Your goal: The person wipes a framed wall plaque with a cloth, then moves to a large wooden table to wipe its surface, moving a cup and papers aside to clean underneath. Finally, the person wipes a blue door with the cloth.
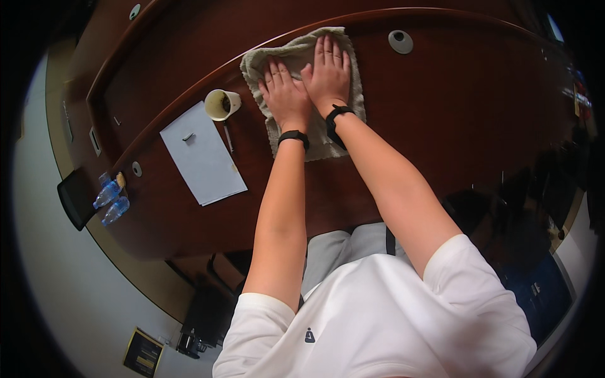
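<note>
A light grey-green cloth (pixel 326 141) lies spread on the dark reddish-brown wooden table (pixel 425 118), its far edge rumpled near the raised wooden rim. My left hand (pixel 286 97) presses flat on the cloth, fingers slightly apart and pointing away from me. Beside it, my right hand (pixel 329 71) also rests palm down on the cloth, a little farther forward, its thumb close to my left hand. Neither hand grips the cloth. Left of the cloth stands a paper cup (pixel 218 106) with dark residue inside. A pen (pixel 229 137) lies just below the cup.
White paper sheets (pixel 203 160) lie left of the pen, with a small dark object (pixel 188 137) on top. Plastic bottles (pixel 116 210) lie at the table's left end near a black chair (pixel 75 201). Round grommets (pixel 401 42) are set in the tabletop. The raised rim curves along the far side.
</note>
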Available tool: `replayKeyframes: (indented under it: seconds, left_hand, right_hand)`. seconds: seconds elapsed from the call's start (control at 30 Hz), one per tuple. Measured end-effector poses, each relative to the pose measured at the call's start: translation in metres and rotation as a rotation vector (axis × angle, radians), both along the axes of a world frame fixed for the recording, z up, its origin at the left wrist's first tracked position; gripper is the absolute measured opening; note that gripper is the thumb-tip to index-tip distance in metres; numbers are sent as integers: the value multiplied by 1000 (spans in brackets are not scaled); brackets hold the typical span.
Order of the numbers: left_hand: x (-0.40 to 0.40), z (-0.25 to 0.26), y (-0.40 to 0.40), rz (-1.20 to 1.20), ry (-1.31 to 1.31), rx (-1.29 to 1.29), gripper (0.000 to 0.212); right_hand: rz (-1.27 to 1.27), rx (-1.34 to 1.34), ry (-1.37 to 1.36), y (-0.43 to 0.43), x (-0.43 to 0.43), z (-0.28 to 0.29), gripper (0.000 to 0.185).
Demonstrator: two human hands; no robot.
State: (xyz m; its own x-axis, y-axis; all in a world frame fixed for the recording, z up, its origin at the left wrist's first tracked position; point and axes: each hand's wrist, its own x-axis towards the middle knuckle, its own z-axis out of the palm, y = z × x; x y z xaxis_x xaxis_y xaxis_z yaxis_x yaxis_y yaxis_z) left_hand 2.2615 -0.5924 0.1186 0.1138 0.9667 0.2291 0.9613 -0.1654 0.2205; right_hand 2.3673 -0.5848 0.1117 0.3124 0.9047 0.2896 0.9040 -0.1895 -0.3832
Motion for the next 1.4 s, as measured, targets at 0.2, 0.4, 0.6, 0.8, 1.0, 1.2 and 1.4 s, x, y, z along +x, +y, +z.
replayKeyframes:
  seconds: [0.2, 0.4, 0.6, 0.8, 1.0, 1.2, 1.4]
  left_hand:
    - [22, 6, -62, -162, -39, -29, 68]
    - [52, 22, -266, -257, -174, -352, 79]
    - [90, 8, -242, -158, -78, -340, 76]
    - [170, 13, -121, -161, -90, -199, 75]
    - [242, 5, -20, -67, -47, -110, 71]
    - [246, -11, -7, -4, 11, -102, 68]
    - [251, -7, -10, 17, -55, -105, 67]
  right_hand:
    - [145, 3, -22, -77, 34, 3, 68]
    - [39, -287, 13, -296, 77, 13, 73]
    - [-118, -311, -11, -266, 111, 21, 79]
    - [-42, -183, -16, -146, 196, 15, 79]
    - [-30, -112, -16, -36, 255, 6, 78]
    - [-45, -117, -12, -11, 251, 0, 79]
    - [-26, -159, -45, -13, 254, -3, 79]
